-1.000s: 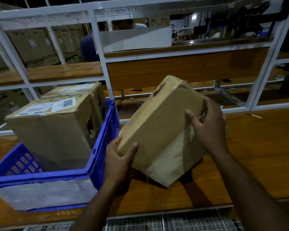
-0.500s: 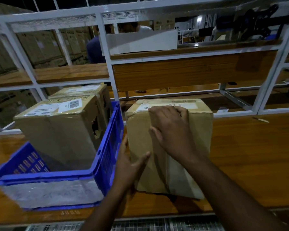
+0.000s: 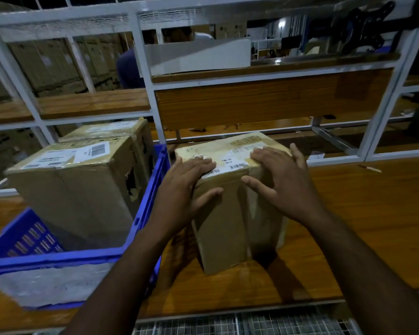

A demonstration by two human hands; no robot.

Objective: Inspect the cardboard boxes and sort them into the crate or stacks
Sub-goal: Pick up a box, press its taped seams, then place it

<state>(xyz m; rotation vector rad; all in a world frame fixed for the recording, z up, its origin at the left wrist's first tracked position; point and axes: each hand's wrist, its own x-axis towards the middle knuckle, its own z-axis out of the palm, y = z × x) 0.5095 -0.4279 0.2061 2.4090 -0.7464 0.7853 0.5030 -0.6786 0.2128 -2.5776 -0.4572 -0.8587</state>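
Inspection step in hand: the box stands upright on the bench, just right of the crate (which already carries two boxes, the nearer torn). Left hand and right hand lie on its labelled top, fingers nearly straight, gripping nothing. Next call, in my judgement: crate or stack, then a two-handed grip.

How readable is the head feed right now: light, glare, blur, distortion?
Head view: dim warm light; a bright lamp flares far behind. Rack bars bow from the wide lens. Shipping label on the box is too soft to read. Both hands, left and right, look sharp; dark shadow beneath them.
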